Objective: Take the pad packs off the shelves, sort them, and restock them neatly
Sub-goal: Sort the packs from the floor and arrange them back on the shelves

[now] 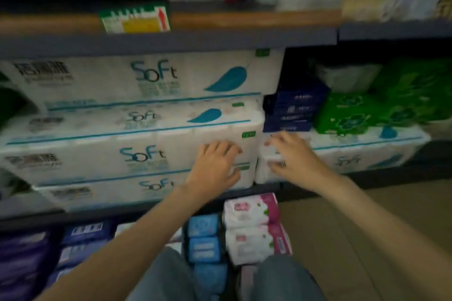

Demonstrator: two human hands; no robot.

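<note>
1. Head view, blurred throughout: both hands reach forward to the low shelf of white "Soft" tissue packs.
2. The left hand (216, 162) lies with fingers spread and nearly straight against the right end of the middle Soft pack (127, 154); it presses rather than grips.
3. The right hand (291, 154) is spread on the left end of the neighbouring Soft pack (342, 154), fingers loosely bent; whether they curl round its corner I cannot tell.
4. At least four Soft packs are stacked on the left, each with its long axis running left to right along the shelf edge, printed face outward.
5. Pad packs: a stack of about four dark blue packs (293, 107) sits on top of the right Soft pack, just above the right hand, long axis left to right.
6. Green packs (352, 112) lie just beside them to the right, tilted; count unclear.
7. Below, near the person's knees, two pink-and-white packs (254, 227) are stacked, beside three light blue packs (204, 239) in a column.
8. Purple and dark blue packs (80, 237) fill the lower left.
</note>
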